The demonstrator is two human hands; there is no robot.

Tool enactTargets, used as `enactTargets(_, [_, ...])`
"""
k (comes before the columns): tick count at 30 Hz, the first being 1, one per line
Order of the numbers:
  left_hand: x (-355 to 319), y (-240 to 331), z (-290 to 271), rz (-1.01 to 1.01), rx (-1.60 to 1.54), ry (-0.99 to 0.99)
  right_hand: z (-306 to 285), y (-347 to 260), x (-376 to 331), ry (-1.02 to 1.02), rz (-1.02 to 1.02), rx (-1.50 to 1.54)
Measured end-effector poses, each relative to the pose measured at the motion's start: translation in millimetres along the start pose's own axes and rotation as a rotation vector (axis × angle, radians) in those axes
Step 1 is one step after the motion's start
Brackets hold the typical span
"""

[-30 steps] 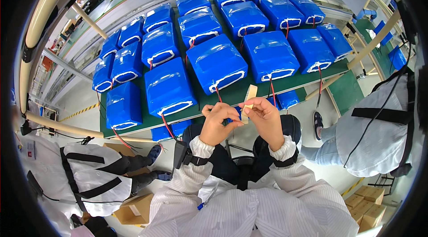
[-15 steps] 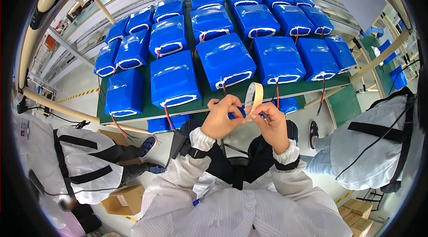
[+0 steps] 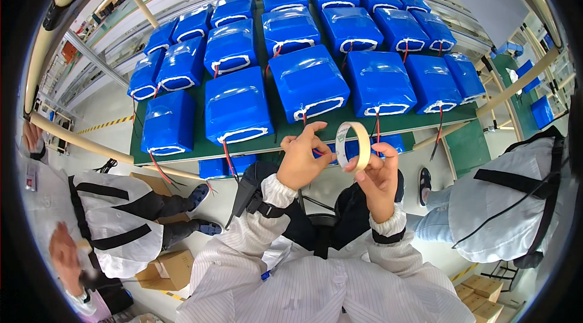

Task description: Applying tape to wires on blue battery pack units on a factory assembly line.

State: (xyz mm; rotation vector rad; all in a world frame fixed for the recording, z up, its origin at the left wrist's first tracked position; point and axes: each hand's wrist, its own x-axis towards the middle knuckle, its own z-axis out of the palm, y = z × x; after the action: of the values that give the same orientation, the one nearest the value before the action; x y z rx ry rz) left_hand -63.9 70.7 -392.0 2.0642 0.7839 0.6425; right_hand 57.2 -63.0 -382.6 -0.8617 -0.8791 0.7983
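Note:
My right hand (image 3: 376, 178) holds a pale roll of masking tape (image 3: 354, 144) upright in front of my chest. My left hand (image 3: 302, 158) is beside it, fingertips pinching at the roll's left edge. Just beyond both hands lies a green table (image 3: 276, 121) covered with several blue wrapped battery packs; the nearest ones are a large pack (image 3: 308, 83) and its neighbour (image 3: 379, 83), each with a white band and red and black wires hanging over the front edge.
One person in a white striped coat (image 3: 91, 220) sits at my left, another in a white coat (image 3: 516, 201) stands at my right. Cardboard boxes (image 3: 164, 268) rest on the floor. More blue packs (image 3: 215, 168) lie under the table. Yellowish pipe rails (image 3: 73, 141) frame the bench.
My hands have lifted the tape roll higher and turned it so its open ring faces me; the left fingers moved onto its edge. The view shifted slightly.

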Motion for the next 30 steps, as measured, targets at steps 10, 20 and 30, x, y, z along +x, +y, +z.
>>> enactTargets(10, [0,-3,7,0.128,0.112,0.068,-7,-6,-16,0.028,0.219,0.013])
enactTargets(20, [0,-1,6,0.186,-0.036,0.012,-7,5,-23,0.043,0.318,-0.121])
enactTargets(30, [-2,-2,6,0.162,-0.097,0.013,-3,12,-29,0.022,0.227,-0.346])
